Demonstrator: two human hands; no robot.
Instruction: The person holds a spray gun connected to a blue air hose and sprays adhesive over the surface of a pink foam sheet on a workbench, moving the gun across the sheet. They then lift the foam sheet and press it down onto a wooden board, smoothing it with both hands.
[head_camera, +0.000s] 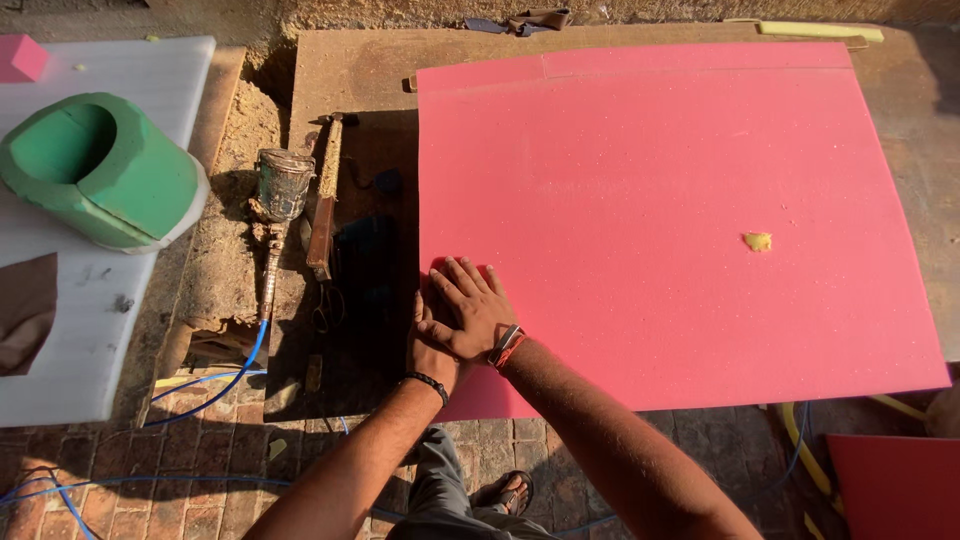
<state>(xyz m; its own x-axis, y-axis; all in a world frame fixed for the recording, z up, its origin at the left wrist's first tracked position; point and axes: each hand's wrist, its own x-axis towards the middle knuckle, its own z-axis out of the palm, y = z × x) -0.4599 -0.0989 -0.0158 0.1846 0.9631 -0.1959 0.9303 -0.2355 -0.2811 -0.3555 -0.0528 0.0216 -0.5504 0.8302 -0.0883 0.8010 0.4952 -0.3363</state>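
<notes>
Hands: your right hand (468, 305) lies flat, fingers spread, over your left hand (432, 345), gripping nothing | red foam sheet (680, 200) beneath them, covering the brown surface (350, 70) | brick floor (200, 470) below, sunlit.

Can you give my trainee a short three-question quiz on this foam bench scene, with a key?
1. True or false: both hands press on the pink foam sheet near its left edge.
2. Which hand lies on top? A) right hand B) left hand
3. Fill in: the small yellow scrap lies on the ____ half of the sheet, and the green foam ring rests on the ____ panel beyond the spray gun.

Key: 1 true; 2 A; 3 right, white.
</notes>
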